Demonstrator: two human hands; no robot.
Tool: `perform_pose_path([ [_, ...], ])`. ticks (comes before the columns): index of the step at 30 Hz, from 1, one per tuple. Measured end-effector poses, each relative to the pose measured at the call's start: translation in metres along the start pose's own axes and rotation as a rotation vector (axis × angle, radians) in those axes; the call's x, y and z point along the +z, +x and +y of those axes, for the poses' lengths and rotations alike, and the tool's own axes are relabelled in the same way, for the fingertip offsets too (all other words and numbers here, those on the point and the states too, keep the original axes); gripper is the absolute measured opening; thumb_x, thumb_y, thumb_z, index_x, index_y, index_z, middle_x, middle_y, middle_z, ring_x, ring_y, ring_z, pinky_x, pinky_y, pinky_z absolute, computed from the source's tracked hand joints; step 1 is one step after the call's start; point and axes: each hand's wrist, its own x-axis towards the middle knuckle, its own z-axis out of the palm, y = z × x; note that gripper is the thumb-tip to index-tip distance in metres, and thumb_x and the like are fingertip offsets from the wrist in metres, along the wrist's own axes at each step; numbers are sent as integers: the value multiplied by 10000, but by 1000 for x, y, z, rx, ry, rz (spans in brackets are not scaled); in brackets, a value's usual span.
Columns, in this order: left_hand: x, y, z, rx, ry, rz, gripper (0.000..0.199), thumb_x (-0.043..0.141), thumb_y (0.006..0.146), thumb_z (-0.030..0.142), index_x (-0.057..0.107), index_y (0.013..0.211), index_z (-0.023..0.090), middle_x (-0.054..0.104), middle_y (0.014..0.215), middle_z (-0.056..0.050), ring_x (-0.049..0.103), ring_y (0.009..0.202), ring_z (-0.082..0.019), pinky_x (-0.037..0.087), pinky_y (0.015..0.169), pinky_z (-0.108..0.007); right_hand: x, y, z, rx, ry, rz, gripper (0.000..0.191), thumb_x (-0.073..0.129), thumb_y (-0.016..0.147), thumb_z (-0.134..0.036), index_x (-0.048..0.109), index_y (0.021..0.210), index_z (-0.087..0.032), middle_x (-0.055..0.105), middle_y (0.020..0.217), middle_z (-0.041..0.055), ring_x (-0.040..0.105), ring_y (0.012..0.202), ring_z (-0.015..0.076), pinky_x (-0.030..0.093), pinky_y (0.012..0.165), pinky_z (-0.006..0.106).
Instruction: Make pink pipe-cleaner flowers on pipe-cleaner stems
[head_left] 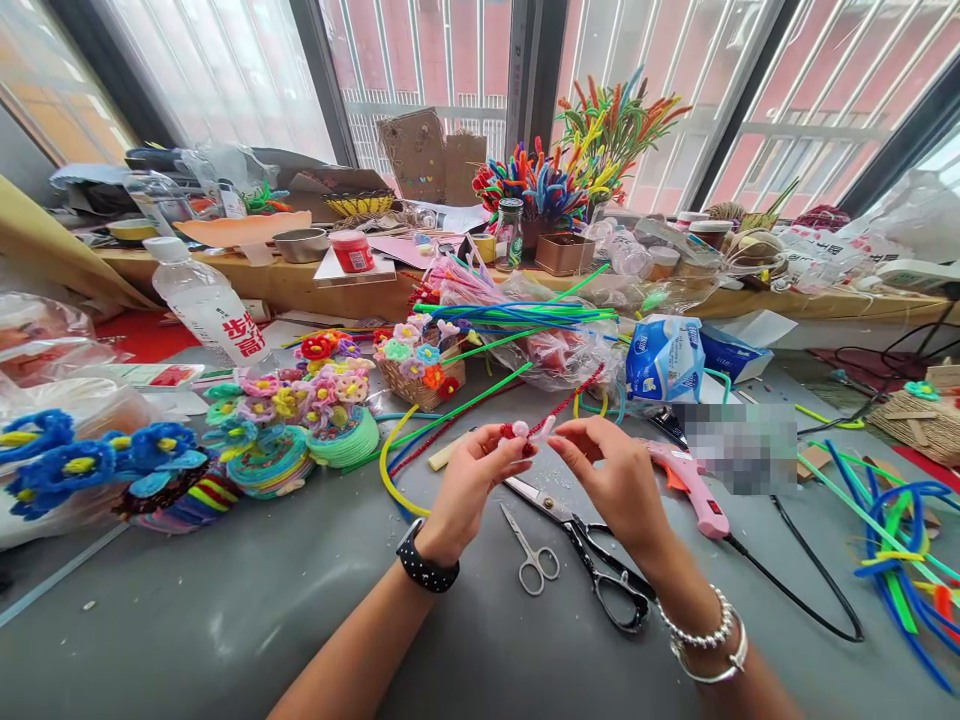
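Observation:
Between the fingertips of my left hand (469,490) is a small red and pale pink pipe-cleaner flower (517,432), partly covered by the fingers. My right hand (619,475) pinches a short pale pink pipe-cleaner end (546,428) beside it. A red pipe-cleaner stem (581,392) slants up and back from the flower. Under the hands lie small silver scissors (534,560) and large black-handled shears (607,580), the shears partly hidden by my right hand and wrist. To the right of that hand rests a pink glue gun (694,485) with a black cord.
Finished pipe-cleaner flower pots (270,450) stand at the left, near a water bottle (206,300). Behind are a flower basket (420,370), green pipe cleaners (517,315) and a blue tissue pack (664,358). Loose pipe cleaners (892,540) lie at the right. A cluttered ledge runs below the windows.

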Motion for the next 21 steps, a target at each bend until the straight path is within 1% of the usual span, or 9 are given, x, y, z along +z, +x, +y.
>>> perform_pose_path([
  [2,1,-1,0,-14,61,-29,190,639,666,268,591,801,144,618,783,-19,599,749,-125,475,643,-216,4,1,2,34,47,-18,205,486,797,-360,572,788,-174,603,731,42,544,602,138,438,563,250],
  [6,2,-1,0,-24,171,-21,202,653,639,300,585,724,130,614,681,-20,584,670,-120,449,565,-200,5,1,2,37,133,-94,167,492,792,-317,563,735,-178,599,693,29,546,604,139,437,550,238],
  [9,3,0,0,-43,185,-39,216,674,609,288,600,719,118,619,651,-23,569,621,-113,440,566,-211,6,0,1,88,239,-119,178,494,792,-325,567,742,-171,594,674,23,544,588,130,437,547,231],
  [12,3,0,-1,7,159,-15,222,669,617,277,604,754,115,623,647,-21,556,592,-105,435,568,-218,8,0,2,152,354,-128,194,516,776,-351,576,766,-167,593,694,23,549,607,126,436,540,222],
  [14,3,0,-2,43,144,5,237,666,626,261,598,806,122,625,664,-16,554,597,-101,431,573,-214,10,0,3,193,425,-142,200,540,755,-363,569,761,-166,589,711,22,549,620,124,434,528,214],
  [16,4,-1,-2,58,127,17,237,668,627,250,595,814,125,623,672,-11,552,604,-95,428,591,-210,12,0,3,238,481,-151,209,566,731,-370,550,764,-164,583,727,21,548,634,123,434,523,208],
  [19,3,-1,-2,63,118,50,192,664,632,263,594,737,119,612,656,-8,550,606,-92,427,616,-214,14,1,4,289,486,-133,252,601,696,-378,532,813,-165,582,746,22,549,661,132,435,527,212],
  [21,3,-2,-2,72,138,69,184,657,640,277,595,710,119,610,654,-12,552,617,-99,426,624,-219,14,1,5,283,447,-148,254,593,700,-387,544,808,-162,594,750,28,547,651,133,431,530,220],
])
